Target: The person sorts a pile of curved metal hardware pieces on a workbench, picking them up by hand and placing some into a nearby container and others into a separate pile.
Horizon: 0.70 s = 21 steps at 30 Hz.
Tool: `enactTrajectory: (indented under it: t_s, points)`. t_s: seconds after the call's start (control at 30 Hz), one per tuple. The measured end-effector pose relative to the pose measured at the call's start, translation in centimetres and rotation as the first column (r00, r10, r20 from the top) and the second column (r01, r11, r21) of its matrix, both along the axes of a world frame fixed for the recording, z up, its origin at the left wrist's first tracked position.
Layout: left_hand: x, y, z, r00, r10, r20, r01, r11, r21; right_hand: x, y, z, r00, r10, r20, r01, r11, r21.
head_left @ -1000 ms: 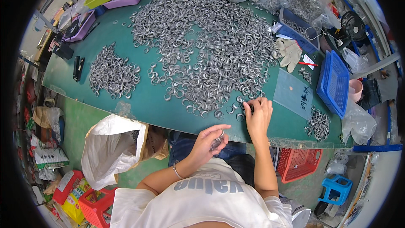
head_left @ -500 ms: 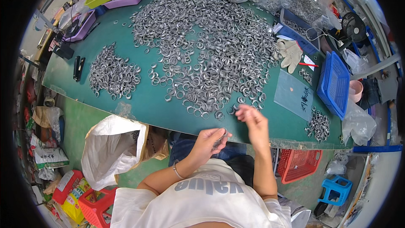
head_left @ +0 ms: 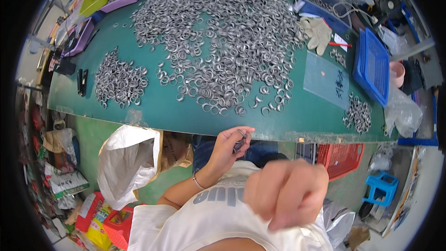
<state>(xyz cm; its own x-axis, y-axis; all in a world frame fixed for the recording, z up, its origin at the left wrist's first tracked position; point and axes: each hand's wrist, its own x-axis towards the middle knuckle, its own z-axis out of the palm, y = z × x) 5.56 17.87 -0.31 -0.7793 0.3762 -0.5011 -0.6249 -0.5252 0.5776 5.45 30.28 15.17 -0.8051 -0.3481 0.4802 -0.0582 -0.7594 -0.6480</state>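
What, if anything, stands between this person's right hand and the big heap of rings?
Nothing visible does. From the blurred right hand, the way to the heap crosses the front edge of the table; the left hand, holding rings, sits left of it.

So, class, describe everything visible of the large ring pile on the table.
The large pile is a broad, uneven spread of many grey rings, shiny and metallic-looking, with open centres. They lie at mixed angles, some flat, some on edge, overlapping, thinning toward the near side into loose single rings. It rests on the green tabletop, which shows through in gaps. Neither the left hand nor the right hand touches it.
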Motion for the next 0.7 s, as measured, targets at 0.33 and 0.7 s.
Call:
enactTrajectory:
  t_s: [0.33, 0.7]
  points:
    - [0.0, 0.1, 0.1, 1.000, 0.002, -0.004, -0.002, 1.000, 0.000, 0.3, -4.4, 0.8, 0.679, -0.542, -0.495, 0.473, 0.839, -0.269]
    - [0.0, 0.2, -0.1, 1.000, 0.017, 0.021, -0.016, 1.000, -0.024, 3.3, -7.2, 0.5, 0.752, 0.554, -0.358, -0.628, 0.767, -0.131]
